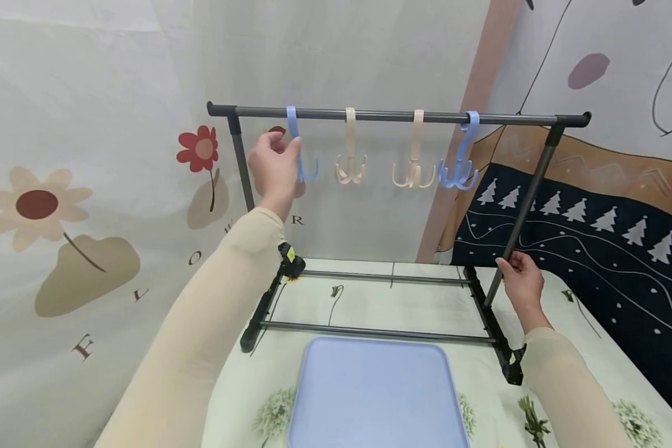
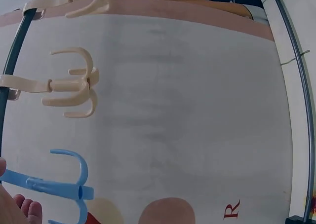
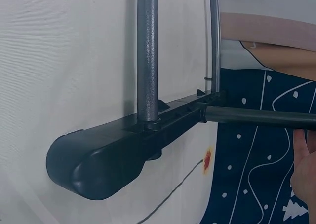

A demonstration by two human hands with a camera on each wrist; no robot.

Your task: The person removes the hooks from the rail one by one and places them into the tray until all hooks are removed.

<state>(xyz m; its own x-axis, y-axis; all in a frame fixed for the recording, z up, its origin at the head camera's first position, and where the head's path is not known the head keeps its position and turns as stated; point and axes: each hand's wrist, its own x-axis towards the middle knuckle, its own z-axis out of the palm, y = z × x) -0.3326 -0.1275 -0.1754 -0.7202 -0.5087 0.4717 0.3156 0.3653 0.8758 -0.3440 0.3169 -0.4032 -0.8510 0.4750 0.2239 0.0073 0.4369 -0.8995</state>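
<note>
A blue four-prong hook (image 1: 308, 171) hangs at the left of the dark top bar (image 1: 386, 116). My left hand (image 1: 275, 167) is at its stem, thumb against it and the other fingers curled; the left wrist view shows the blue hook (image 2: 54, 185) passing beside the thumb and curled fingertips (image 2: 33, 209). Along the bar hang a beige hook (image 1: 350, 168), another beige hook (image 1: 413, 174) and a second blue hook (image 1: 459, 171). Low on the rack's right upright (image 1: 529, 193), my right hand (image 1: 522, 283) holds the pole with thumb and fingers. Its fingers (image 3: 302, 150) show only partly in the right wrist view.
The rack's black foot (image 3: 108, 160) rests on the pale cloth, joined by a lower crossbar (image 1: 381, 333). A light blue tray (image 1: 378, 398) lies in front of it. Printed curtains (image 1: 325, 56) hang behind and to the left; dark tree-patterned fabric (image 1: 605, 267) is at right.
</note>
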